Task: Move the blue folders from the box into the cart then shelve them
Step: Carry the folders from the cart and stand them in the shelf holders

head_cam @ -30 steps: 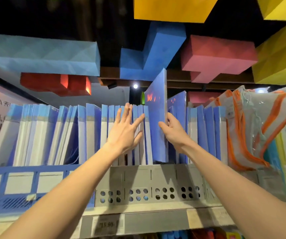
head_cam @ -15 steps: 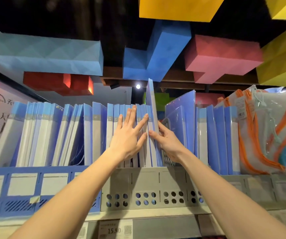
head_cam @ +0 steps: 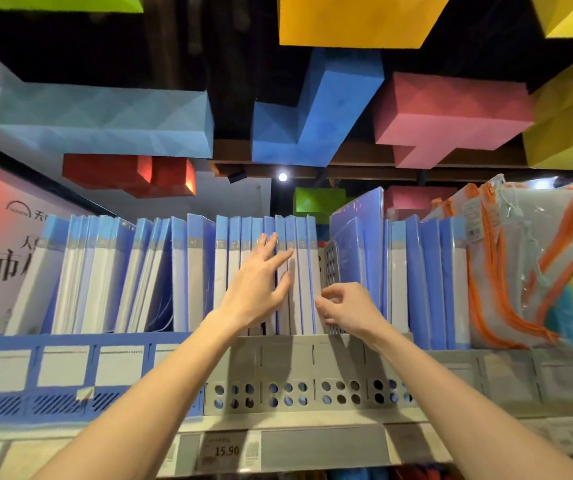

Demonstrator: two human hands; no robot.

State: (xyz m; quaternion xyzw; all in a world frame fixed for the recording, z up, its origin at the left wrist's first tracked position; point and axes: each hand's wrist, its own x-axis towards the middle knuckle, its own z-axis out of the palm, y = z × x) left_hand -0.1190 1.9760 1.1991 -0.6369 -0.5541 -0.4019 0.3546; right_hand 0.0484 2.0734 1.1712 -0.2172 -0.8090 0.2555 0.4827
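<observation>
Blue folders with white spines (head_cam: 105, 271) stand upright in a row on a high shelf. My left hand (head_cam: 257, 285) lies flat against the spines in the middle of the row, fingers spread. Just right of it, the last blue folder (head_cam: 311, 258) of that group stands level with its neighbours, beside a grey perforated divider (head_cam: 330, 261). My right hand (head_cam: 347, 310) has its fingers curled and pinches that folder's lower spine edge. More blue folders (head_cam: 416, 282) stand to the right of the divider, one taller blue folder (head_cam: 361, 244) among them.
The folders sit in a blue file rack (head_cam: 63, 368) on the left and a grey file rack (head_cam: 295, 372) in the middle. Clear pouches with orange zips (head_cam: 520, 271) lean at the right. A price tag (head_cam: 226, 450) marks the shelf edge. Coloured blocks hang overhead.
The folder that stuck up above the row has gone down into the grey rack, level with the others. My right hand slid lower on its spine. My left hand stayed on the spines.
</observation>
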